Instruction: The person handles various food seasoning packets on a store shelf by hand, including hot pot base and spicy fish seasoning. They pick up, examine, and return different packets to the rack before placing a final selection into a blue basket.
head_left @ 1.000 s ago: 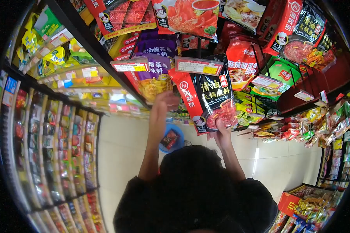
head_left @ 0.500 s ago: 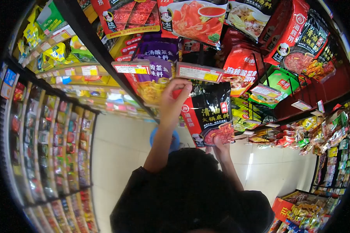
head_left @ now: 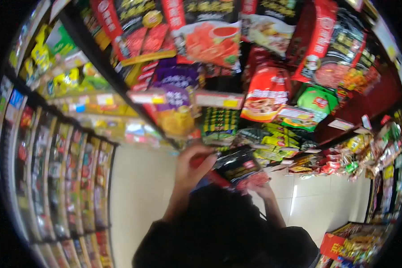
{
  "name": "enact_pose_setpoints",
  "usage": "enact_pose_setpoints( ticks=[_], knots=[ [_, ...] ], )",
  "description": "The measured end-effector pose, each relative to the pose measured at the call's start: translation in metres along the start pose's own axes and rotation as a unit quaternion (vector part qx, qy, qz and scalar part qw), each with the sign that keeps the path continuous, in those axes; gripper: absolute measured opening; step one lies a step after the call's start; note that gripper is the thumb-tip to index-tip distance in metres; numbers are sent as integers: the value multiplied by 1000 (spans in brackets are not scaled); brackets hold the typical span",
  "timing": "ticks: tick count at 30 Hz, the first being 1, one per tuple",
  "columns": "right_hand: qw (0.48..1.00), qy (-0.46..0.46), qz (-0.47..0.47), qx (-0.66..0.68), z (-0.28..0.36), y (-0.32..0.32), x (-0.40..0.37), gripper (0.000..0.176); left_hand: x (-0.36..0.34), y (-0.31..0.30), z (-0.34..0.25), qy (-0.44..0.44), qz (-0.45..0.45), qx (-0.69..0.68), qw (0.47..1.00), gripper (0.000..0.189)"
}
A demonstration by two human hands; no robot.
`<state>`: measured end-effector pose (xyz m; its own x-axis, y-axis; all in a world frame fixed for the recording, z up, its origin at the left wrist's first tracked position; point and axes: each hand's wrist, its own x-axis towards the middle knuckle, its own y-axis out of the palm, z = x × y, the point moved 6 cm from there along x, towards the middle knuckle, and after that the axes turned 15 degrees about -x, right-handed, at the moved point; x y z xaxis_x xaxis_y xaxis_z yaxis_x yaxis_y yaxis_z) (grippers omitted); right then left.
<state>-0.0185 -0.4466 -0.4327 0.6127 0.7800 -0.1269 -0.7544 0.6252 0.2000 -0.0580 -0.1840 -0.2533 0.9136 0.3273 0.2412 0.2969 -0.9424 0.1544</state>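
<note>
A black and red hot pot seasoning packet (head_left: 239, 166), blurred and tilted, is held close in front of my body between both hands. My left hand (head_left: 193, 166) is closed on its upper left corner, thumb and fingers pinching the edge. Down at the packet's lower right corner, my right hand (head_left: 261, 188) grips it; its fingers are partly hidden behind the packet. Beyond the packet, a yellow and green patterned pack (head_left: 219, 120) hangs under a price tag (head_left: 219, 99). A purple seasoning packet (head_left: 177, 96) hangs to the left of that tag.
More seasoning packets hang above, including a red one (head_left: 267, 94) and a green one (head_left: 317, 100). Stocked shelves (head_left: 60, 165) run down the left side. A red display box (head_left: 332, 245) stands at lower right. Pale floor tiles (head_left: 138, 187) show below.
Both hands have lowered the hot pot seasoning packet away from the rack toward my body, and it now tilts back. The patterned pack behind it has come into view.
</note>
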Motion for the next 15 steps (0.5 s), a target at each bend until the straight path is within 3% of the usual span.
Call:
enact_pose_setpoints(
  ticks=[1, 2, 3, 6, 8, 10, 13, 14, 15],
  knots=[
    [1000, -9, 30, 0, 9, 8, 2, 49, -9, 4, -9, -59, -43, -90, 993, 17],
    [999, -18, 46, -4, 21, 18, 6, 55, -9, -2, -17, 2, 6, -18, 1000, 20],
    [998, -27, 63, -7, 34, 28, 9, 61, -12, -3, -28, 39, -10, 7, 999, 17],
    [994, -53, 93, -31, 84, 38, 8, 76, -17, 0, -48, 87, -112, -107, 984, 11],
    [994, -38, 89, -55, 92, 25, -6, 77, -10, 16, -67, 46, -69, -95, 992, 11],
    [994, -9, 81, -77, 86, 9, -20, 77, -1, 36, -76, 62, -36, -106, 992, 11],
    [996, -89, 27, 17, 85, -10, -33, 71, 38, 74, -99, 99, 59, -48, 992, 15],
    [991, -123, 7, 55, 85, -17, -38, 68, 55, 93, -112, 107, 44, -5, 993, 17],
    [981, -181, -32, 60, 116, -17, -43, 67, 77, 113, -124, 101, 73, -9, 992, 18]
  ],
)
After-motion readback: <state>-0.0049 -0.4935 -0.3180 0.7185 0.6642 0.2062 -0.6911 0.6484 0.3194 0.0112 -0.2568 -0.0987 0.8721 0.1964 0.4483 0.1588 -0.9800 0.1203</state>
